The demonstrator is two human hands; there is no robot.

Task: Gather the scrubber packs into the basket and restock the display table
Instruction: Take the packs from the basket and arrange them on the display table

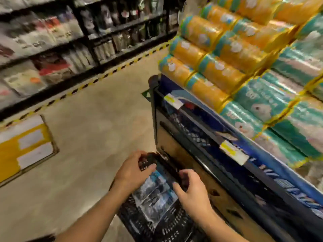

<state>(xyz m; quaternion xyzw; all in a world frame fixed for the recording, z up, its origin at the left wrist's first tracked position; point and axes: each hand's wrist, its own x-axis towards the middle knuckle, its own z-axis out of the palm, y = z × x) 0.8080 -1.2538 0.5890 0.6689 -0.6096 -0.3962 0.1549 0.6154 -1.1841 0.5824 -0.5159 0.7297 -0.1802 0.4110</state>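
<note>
scrubber pack (155, 196): flat in basket (174, 226), long axis pointing away from wearer (print blurred)
left hand (134, 170): fingers curled on far rim
right hand (192, 191): likewise

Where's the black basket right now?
The basket is bottom centre of the head view, just left of the display table; the left hand and right hand grip its far rim.
</note>
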